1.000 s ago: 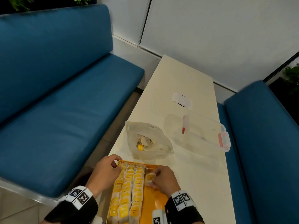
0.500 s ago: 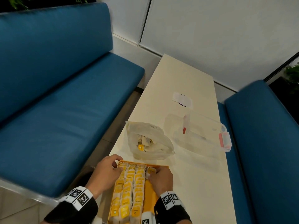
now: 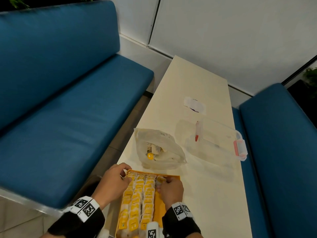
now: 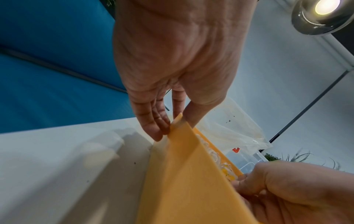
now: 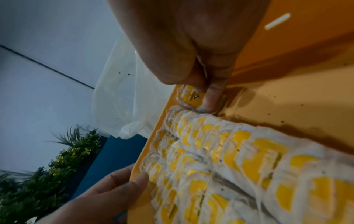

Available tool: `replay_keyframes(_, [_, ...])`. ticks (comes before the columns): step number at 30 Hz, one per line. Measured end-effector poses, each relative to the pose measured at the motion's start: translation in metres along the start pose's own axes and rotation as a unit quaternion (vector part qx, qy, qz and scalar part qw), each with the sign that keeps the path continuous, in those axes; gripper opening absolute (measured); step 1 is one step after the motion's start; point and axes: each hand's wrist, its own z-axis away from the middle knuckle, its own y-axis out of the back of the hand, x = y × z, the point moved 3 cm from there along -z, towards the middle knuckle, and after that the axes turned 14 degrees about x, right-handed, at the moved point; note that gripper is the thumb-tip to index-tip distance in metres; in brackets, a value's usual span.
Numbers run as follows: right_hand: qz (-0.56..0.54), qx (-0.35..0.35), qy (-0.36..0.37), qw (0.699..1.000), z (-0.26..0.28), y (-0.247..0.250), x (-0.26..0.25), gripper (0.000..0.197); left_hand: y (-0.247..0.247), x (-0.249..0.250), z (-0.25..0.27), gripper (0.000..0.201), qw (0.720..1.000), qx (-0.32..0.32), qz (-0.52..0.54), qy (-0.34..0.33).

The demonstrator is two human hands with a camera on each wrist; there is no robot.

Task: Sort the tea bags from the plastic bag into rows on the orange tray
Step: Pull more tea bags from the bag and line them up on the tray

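Orange tray [image 3: 173,179]: lay at 6 o'clock on the cream table [image 3: 197,86], three rows of tea bags [image 3: 137,203] filling its left part, bare floor at its right.
Left hand [image 3: 113,182]: thumb and fingers were curled over the tray's far-left corner, pinching the rim.
Right hand [image 3: 171,188]: fingertips [image 5: 212,98] were pinching one yellow-tagged tea bag [image 5: 191,97] down at the far end of a fourth row, touching the third.
Plastic bag [image 3: 159,148]: stood just beyond the tray at 12 o'clock, mouth open, more tea bags inside.
Clear lidded box [image 3: 214,140]: sat at 1 o'clock, beside the bag.
Handling: tea bags looked light, soft and tearable, with loose strings likely to snag on neighbours; best taken by the paper tag or an edge of the sachet, gently.
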Motion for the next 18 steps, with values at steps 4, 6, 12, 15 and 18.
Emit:
replay_keyframes(4, [-0.052,-0.021,-0.025,0.998,0.001,-0.002,0.006,0.028,-0.001,0.000,-0.001,0.019,1.000,-0.002,0.001,-0.001])
replay_keyframes(6, [-0.070,-0.032,-0.037,0.996,0.001,0.001,0.008,0.021,-0.001,-0.001,-0.001,0.019,1.000,-0.002,-0.001,-0.001])
replay_keyframes(12, [-0.082,-0.030,-0.050,0.995,0.002,0.013,0.018,0.017,-0.002,-0.001,-0.002,0.019,1.000,-0.003,-0.012,-0.002])
replay_keyframes(15, [-0.111,-0.069,-0.069,0.989,0.007,0.014,0.014,0.010,-0.002,-0.001,-0.003,0.020,1.000,-0.004,-0.010,-0.003])
replay_keyframes(18, [-0.127,-0.110,-0.091,0.981,0.008,0.017,0.007,0.017,0.000,0.001,-0.002,0.026,1.000,-0.015,-0.012,-0.004])
